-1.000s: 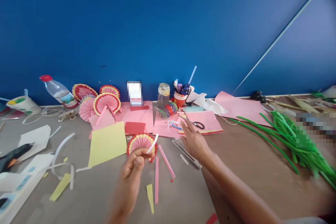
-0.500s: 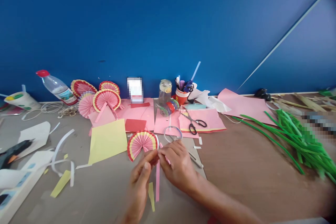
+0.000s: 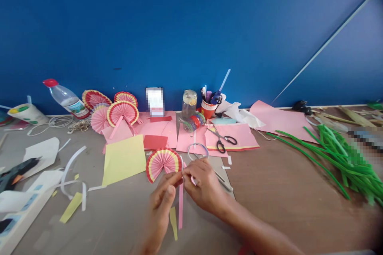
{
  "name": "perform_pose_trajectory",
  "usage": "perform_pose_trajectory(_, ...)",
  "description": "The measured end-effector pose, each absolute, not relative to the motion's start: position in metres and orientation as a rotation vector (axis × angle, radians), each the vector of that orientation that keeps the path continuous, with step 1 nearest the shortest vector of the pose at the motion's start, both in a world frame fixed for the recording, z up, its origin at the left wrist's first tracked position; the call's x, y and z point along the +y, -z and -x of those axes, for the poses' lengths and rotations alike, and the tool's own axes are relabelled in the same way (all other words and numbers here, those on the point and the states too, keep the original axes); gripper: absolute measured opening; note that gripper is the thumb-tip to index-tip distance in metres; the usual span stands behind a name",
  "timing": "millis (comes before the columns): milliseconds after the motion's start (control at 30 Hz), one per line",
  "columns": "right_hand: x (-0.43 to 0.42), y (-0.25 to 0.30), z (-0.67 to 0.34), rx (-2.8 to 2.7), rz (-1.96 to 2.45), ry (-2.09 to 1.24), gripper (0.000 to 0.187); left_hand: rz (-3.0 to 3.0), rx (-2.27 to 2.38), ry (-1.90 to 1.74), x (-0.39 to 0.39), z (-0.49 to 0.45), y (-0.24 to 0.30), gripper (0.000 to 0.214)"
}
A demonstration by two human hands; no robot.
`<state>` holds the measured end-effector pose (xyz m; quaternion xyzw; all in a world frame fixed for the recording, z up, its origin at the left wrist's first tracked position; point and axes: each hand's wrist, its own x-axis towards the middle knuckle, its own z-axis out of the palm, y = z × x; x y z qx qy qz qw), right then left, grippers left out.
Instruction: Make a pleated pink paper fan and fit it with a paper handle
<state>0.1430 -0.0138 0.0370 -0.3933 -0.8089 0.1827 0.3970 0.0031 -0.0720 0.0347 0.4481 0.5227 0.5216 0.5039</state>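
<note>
Just below the middle of the view, my right hand (image 3: 203, 183) is closed in a pinch on a thin white strip (image 3: 181, 162), whose upper end shows beside the fan. My left hand (image 3: 163, 197) has its fingers stretched towards the same spot, their tips meeting my right fingertips, with the thumb held apart. Behind the hands lies a pleated pink paper fan (image 3: 163, 163) with a yellow and red border. A narrow pink paper strip (image 3: 180, 209) lies below the fingertips, beside a yellow paper scrap (image 3: 173, 223). Exactly how the fingertips grip is hidden.
Scissors (image 3: 221, 143), a wire ring (image 3: 198, 150) and a utility knife (image 3: 224, 182) lie beyond my right hand. Yellow paper (image 3: 124, 159) and finished fans (image 3: 122, 113) sit left. A glue gun (image 3: 18, 171) and power strip (image 3: 22, 211) are far left; green stems (image 3: 344, 163) far right.
The whole view has shifted slightly, moving things a little to the right. Both hands keep nearly the same pose at the white strip.
</note>
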Motion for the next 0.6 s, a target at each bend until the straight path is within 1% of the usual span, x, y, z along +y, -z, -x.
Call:
perform_pose_trajectory(133, -0.014, -0.045, -0.145, -2.023, 1.071, -0.704, 0.017, -1.059, 1.173, -1.12, -0.07, 0.006, -0.03, 0.038)
perform_pose_trajectory(200, -0.014, -0.046, -0.146, -2.002, 1.097, -0.801, 0.017, -1.053, 1.189, -1.104, -0.069, 0.01, -0.029, 0.037)
perform_pose_trajectory(400, -0.013, -0.044, -0.146, -1.815, 1.127, -1.238, 0.019, -0.947, 1.227, -1.109, -0.067, 0.016, -0.028, 0.034)
perform_pose_trajectory(500, -0.013, -0.045, -0.148, -1.79, 1.145, -1.236, 0.017, -0.9, 1.223, -1.133, -0.066, 0.017, -0.029, 0.032)
perform_pose_trajectory(600, -0.011, -0.047, -0.154, -1.862, 1.101, -0.973, 0.014, -0.972, 1.259, -1.119, -0.065, 0.018, -0.033, 0.032)
